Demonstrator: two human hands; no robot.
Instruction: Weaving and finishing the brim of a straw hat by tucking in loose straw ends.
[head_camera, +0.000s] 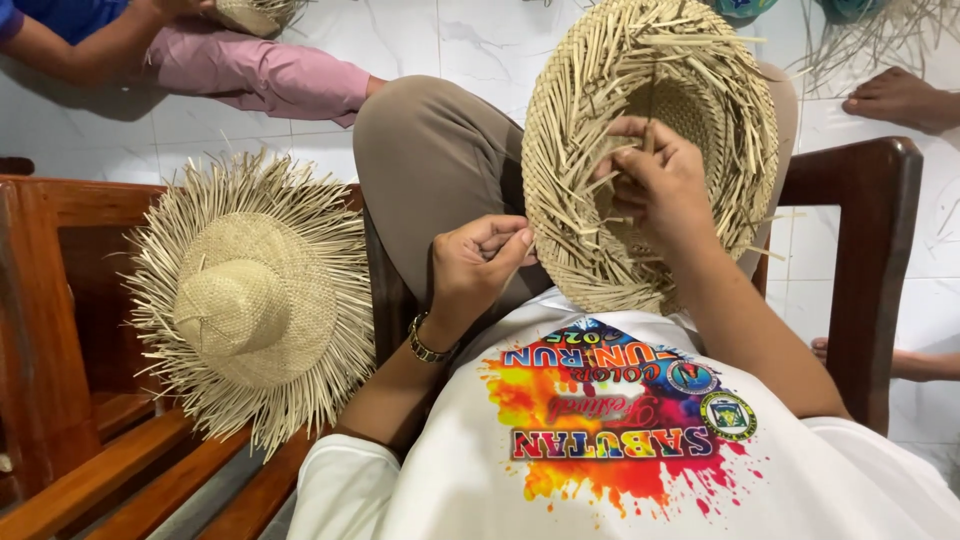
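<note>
Light: bright, even, soft daylight.
Shadows: faint, under the left hat (250, 300) and between the bench (60, 330) slats.
Glare: mild sheen on the far white floor (420, 40).
Focus: sharp centre.
Edges: slight wide-angle stretch, near corners.

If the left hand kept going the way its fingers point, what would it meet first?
The left hand points right, at the woven hat's brim edge; its fingertips already look to be touching it, so it probably meets the brim first.
</note>
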